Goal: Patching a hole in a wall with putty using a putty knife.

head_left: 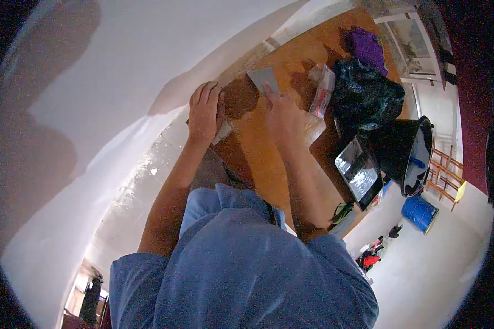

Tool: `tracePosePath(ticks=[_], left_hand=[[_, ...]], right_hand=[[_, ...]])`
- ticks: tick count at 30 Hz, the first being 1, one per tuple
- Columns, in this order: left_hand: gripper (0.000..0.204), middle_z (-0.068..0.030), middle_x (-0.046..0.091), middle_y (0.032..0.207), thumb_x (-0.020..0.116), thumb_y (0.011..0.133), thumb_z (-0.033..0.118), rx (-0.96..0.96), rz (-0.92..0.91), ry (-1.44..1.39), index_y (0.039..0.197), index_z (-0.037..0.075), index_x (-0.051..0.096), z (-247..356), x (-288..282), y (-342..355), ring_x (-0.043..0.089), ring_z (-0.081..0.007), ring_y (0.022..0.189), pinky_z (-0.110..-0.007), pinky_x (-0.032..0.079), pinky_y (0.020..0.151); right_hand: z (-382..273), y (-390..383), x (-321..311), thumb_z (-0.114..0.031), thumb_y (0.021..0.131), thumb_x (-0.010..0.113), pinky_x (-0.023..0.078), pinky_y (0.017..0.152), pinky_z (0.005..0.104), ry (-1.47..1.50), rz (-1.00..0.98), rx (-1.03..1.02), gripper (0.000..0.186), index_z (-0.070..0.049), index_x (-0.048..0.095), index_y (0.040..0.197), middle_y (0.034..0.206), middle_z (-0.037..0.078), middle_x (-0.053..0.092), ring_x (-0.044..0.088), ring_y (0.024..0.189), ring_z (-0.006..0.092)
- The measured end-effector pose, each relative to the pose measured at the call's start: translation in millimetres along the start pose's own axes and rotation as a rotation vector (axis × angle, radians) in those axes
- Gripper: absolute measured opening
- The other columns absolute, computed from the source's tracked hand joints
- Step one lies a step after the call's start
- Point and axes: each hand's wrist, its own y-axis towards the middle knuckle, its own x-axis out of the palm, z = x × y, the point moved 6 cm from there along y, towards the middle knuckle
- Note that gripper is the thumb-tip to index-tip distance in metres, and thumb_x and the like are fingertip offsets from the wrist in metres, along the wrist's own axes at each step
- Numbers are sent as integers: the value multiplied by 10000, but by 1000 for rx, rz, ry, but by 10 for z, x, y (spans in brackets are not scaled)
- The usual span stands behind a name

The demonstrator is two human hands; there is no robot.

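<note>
A: What does the right hand [282, 112] have?
B: Its fingertips are on a grey card [262, 78], over the edge nearest the person. The index finger reaches forward onto it; the others are hard to make out. Blur hides the thumb, so I can't tell whether it pinches the card or only presses on it.
A: Where is the card?
B: Toward the far part of the table [258, 145], nearer its left edge than its right.
A: And the left hand [205, 109]?
B: At the table's left edge, back upward, fingers close together and slightly bent. The palm is hidden, so I can't tell how far it is closed or whether it grips anything. A small pale piece [223, 132] lies just beside the wrist, on the side toward the other hand.
A: Are the hands touching each other?
B: No, they're apart, with a dark shadow on the table between them.
A: What's to the right of the card?
B: A clear packet [323, 90] with red and white on it, then a black bag [368, 96] toward the right edge. Purple cloth [368, 48] lies beyond the bag, near the far right corner.
A: Closer to the person?
B: A tablet [359, 171] by the right edge, just beside a black tub [387, 148].
</note>
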Motion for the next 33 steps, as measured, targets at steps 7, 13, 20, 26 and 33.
tracePosePath(ticks=[7, 13, 20, 26, 33], left_hand=[[430, -124, 512, 1289, 585, 834, 102, 11, -15, 57, 1256, 49, 522, -9, 23, -9, 439, -300, 1264, -435, 360, 1065], [456, -118, 503, 1305, 595, 809, 107, 18, -18, 54, 1253, 38, 515, -62, 54, -12, 434, -295, 1269, -429, 353, 1072], [305, -133, 540, 1255, 572, 892, 123, 6, 27, 36, 1181, 25, 559, -19, -16, 2, 463, -312, 1235, -436, 375, 1048], [239, -152, 561, 1207, 557, 932, 137, 30, 63, 2, 1138, 17, 577, -4, -36, 13, 485, -327, 1197, -447, 391, 1023], [207, -144, 576, 1179, 562, 930, 148, 26, 85, -3, 1090, 23, 599, 0, -7, 21, 495, -321, 1186, -447, 392, 1018]], right_hand=[[14, 53, 30, -166, 951, 470, 520, 730, 522, 62, -25, 3, 429, -188, 508, 1377, 1001, 255, 620, 630, 927, 414], [79, 24, 22, -169, 942, 487, 521, 730, 529, 66, 84, -67, 418, -179, 529, 1358, 925, 269, 629, 645, 867, 433], [-19, 8, 0, -137, 932, 490, 526, 749, 515, 29, -52, 33, 435, -175, 521, 1364, 999, 273, 617, 644, 876, 429], [34, -54, -6, -192, 954, 499, 506, 829, 501, 75, 87, 5, 385, -171, 552, 1335, 1126, 248, 586, 611, 987, 417], [170, 22, -27, -211, 939, 557, 509, 808, 464, 200, 207, -114, 348, -167, 603, 1282, 1107, 210, 595, 615, 963, 396]])
